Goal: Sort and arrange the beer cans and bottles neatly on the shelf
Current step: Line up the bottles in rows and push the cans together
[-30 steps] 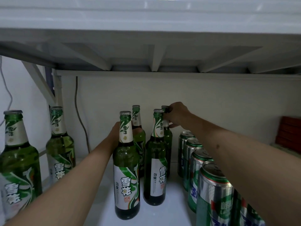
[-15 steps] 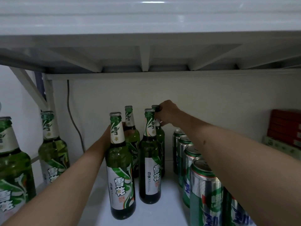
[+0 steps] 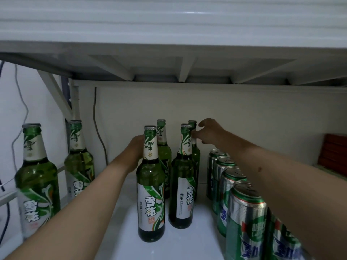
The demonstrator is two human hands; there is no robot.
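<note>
the green beer bottles are being squared into two rows on the white shelf [image 3: 180,244]. the rear-right bottle [image 3: 195,147] is touched at its neck by the right hand [image 3: 210,132], fingers loosely spread — no firm hold. the left hand [image 3: 136,147] lies behind the front-left bottle [image 3: 151,184]; its grip cannot be told. next, the rear bottles likely need nudging into line.

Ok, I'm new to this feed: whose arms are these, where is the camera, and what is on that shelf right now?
There is no machine here: these are a person's two bare arms, filmed by a camera worn on the head, looking forward and down into a white shelf. Four green beer bottles stand in the middle, two in front and two behind. The left hand reaches behind the front-left bottle; what it grips is hidden. The right hand is at the neck of the back-right bottle, fingers loosely spread. A row of beer cans runs along the right. Two more bottles stand at far left.
</note>
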